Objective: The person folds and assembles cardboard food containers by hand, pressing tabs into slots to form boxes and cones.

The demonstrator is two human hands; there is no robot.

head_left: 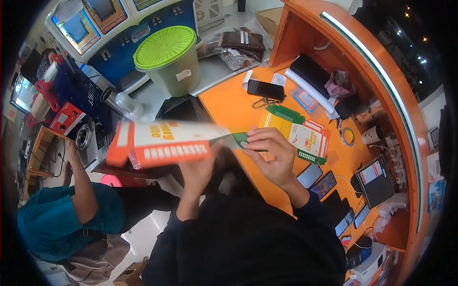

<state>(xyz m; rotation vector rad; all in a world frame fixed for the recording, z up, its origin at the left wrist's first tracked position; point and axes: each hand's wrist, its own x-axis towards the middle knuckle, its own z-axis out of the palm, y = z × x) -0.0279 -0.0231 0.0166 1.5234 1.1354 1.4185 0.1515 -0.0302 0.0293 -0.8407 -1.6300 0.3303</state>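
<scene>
A white food carton (171, 138) with orange sides and yellow lettering is held up in front of me, partly blurred by motion. My left hand (200, 167) is closed on its lower side, thumb up along the edge and fingers mostly hidden behind it. At the carton's right end, my right hand (274, 155) pinches the green end flap (240, 138) between thumb and fingers. The carton's left end stands open, with an orange flap (119, 150) sticking out. Just right of my right hand, a second flattened carton (298, 136) with green and orange flaps lies on the orange table.
A green-lidded tub (167, 52) stands on the grey counter at the back. On the orange table (224, 100) are a black phone (265, 89), more phones, a tape roll (348, 137) and a dark tablet-like device (374, 181). A person in a teal shirt (71, 214) is at the left.
</scene>
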